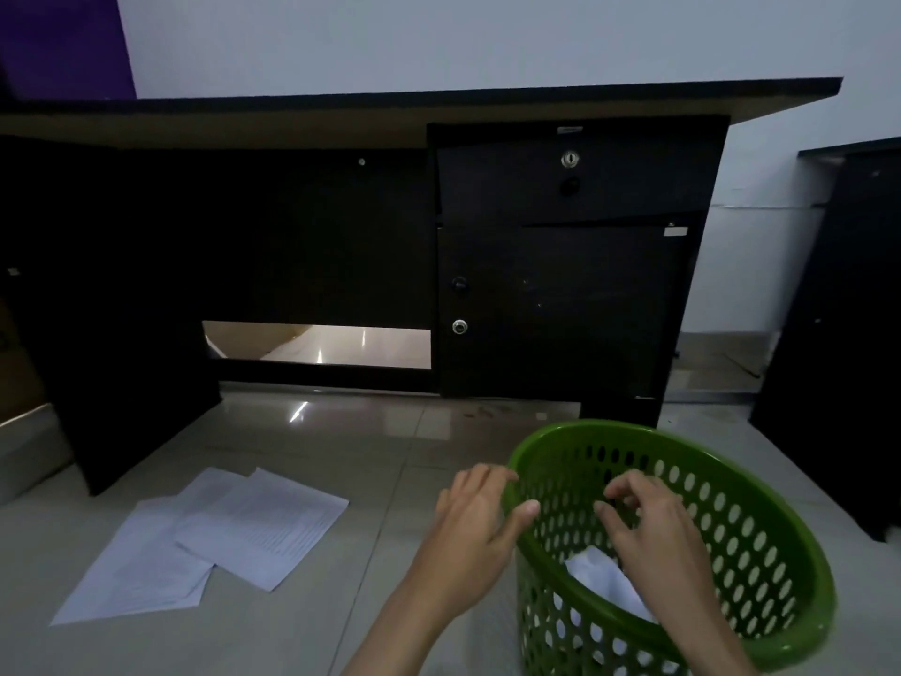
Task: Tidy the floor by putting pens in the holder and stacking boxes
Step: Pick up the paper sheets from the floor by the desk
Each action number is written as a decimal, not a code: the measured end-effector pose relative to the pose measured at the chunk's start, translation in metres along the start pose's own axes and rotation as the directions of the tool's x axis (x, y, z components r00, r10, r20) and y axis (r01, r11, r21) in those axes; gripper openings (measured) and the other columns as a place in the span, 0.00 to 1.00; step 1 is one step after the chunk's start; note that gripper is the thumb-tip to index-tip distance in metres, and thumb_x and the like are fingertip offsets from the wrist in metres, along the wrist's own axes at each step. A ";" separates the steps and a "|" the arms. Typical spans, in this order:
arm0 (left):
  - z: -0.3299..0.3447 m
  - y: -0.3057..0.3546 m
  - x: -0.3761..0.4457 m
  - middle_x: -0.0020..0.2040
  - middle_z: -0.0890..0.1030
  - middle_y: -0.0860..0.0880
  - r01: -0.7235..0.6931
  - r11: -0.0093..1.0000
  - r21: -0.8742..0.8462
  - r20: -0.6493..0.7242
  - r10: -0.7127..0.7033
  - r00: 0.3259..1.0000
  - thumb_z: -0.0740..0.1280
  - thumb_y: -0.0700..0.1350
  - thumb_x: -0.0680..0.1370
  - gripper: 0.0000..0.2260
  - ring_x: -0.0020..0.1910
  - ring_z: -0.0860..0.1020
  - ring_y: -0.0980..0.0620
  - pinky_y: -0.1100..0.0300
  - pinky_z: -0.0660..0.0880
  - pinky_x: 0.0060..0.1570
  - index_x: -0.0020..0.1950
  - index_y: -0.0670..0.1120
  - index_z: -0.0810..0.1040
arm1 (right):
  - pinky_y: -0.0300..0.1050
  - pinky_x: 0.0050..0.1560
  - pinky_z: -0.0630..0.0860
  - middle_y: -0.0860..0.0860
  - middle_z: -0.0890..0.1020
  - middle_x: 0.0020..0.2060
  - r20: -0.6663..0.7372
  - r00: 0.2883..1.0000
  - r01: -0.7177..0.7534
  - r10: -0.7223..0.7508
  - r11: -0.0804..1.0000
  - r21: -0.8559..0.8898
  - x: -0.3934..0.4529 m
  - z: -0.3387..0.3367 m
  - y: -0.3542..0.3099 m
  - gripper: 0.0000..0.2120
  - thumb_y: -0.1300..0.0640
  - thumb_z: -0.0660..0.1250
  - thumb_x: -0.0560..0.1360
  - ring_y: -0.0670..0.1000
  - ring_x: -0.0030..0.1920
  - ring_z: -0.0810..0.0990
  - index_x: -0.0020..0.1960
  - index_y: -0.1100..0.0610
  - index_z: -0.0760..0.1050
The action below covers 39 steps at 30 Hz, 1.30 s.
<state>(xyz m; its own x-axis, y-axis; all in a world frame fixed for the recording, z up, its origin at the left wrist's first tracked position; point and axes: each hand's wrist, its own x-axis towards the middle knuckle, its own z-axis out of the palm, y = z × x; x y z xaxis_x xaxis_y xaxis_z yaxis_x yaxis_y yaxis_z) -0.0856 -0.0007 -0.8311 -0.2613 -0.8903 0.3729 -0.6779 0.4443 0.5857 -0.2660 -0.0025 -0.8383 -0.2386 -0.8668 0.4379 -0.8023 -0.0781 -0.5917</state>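
Green perforated basket [760, 544] stands on the tiled floor [341, 456] at your lower right, tilted a little toward you, with crumpled white paper [604, 578] lying inside it near the bottom. Your left hand [475, 517] grips the basket's near-left rim, thumb hooked over the inside edge and fingers curled round the outside. Your right hand [648, 524] hovers over the basket's mouth with the fingers loosely curled; nothing shows between them, so it holds nothing that you can see. Several white printed sheets [205, 544] lie overlapping on the floor to your left, well apart from the basket. Ahead of you is a dark desk [341, 109], its pedestal on the right carrying a drawer [570, 183] with a keyhole above a cabinet door [560, 309]. A second dark cabinet [848, 334] stands at the far right against the pale wall [487, 36].
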 end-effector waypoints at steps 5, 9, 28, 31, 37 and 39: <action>-0.026 -0.014 -0.021 0.65 0.66 0.56 0.052 0.996 0.079 -0.021 -0.051 0.999 0.53 0.58 0.79 0.20 0.66 0.62 0.57 0.65 0.59 0.60 0.69 0.52 0.63 | 0.43 0.48 0.73 0.44 0.72 0.46 0.049 0.985 0.155 -0.167 0.970 0.187 -0.021 0.021 -0.048 0.04 0.55 0.67 0.74 0.45 0.49 0.72 0.46 0.49 0.72; -0.047 -0.033 -0.034 0.67 0.67 0.53 0.142 0.966 0.217 -0.025 -0.140 0.990 0.48 0.64 0.76 0.28 0.67 0.63 0.54 0.60 0.61 0.65 0.69 0.50 0.63 | 0.37 0.51 0.68 0.45 0.71 0.48 0.089 0.947 0.276 -0.308 0.926 0.259 -0.029 0.063 -0.086 0.04 0.54 0.64 0.75 0.44 0.51 0.71 0.50 0.50 0.72; -0.162 -0.215 -0.184 0.65 0.71 0.52 0.685 0.720 0.115 -0.453 -0.575 0.681 0.55 0.54 0.80 0.17 0.64 0.68 0.52 0.62 0.64 0.60 0.66 0.49 0.66 | 0.41 0.51 0.70 0.51 0.73 0.58 0.540 0.727 0.268 -0.424 0.899 0.345 -0.063 0.281 -0.216 0.14 0.53 0.62 0.76 0.50 0.58 0.73 0.60 0.57 0.71; -0.160 -0.255 -0.200 0.67 0.69 0.52 0.763 0.638 0.100 -0.443 -0.658 0.609 0.56 0.55 0.79 0.18 0.67 0.67 0.52 0.62 0.64 0.62 0.68 0.50 0.64 | 0.43 0.54 0.71 0.52 0.74 0.57 0.589 0.675 0.291 -0.445 0.894 0.342 -0.059 0.328 -0.217 0.14 0.52 0.63 0.76 0.50 0.59 0.72 0.59 0.57 0.71; -0.154 -0.327 -0.205 0.69 0.66 0.52 0.852 0.508 0.122 -0.397 -0.762 0.511 0.53 0.59 0.78 0.22 0.68 0.66 0.51 0.61 0.64 0.63 0.69 0.51 0.63 | 0.41 0.58 0.69 0.50 0.74 0.58 0.686 0.582 0.284 -0.438 0.899 0.334 -0.041 0.415 -0.208 0.16 0.51 0.64 0.75 0.49 0.60 0.71 0.60 0.55 0.69; -0.153 -0.344 -0.196 0.69 0.66 0.53 0.863 0.482 0.153 -0.392 -0.771 0.501 0.52 0.59 0.79 0.22 0.68 0.66 0.52 0.61 0.64 0.62 0.69 0.51 0.63 | 0.41 0.59 0.68 0.51 0.74 0.59 0.719 0.552 0.279 -0.423 0.906 0.319 -0.036 0.436 -0.202 0.17 0.51 0.65 0.75 0.49 0.62 0.70 0.61 0.55 0.69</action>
<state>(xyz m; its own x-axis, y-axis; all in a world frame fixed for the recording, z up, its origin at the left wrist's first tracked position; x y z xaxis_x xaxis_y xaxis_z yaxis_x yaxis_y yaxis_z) 0.3039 0.0364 -0.9959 0.6616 -0.7497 0.0172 -0.6573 -0.5688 0.4944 0.1435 -0.1705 -1.0299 0.6010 -0.7992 0.0057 -0.6186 -0.4697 -0.6299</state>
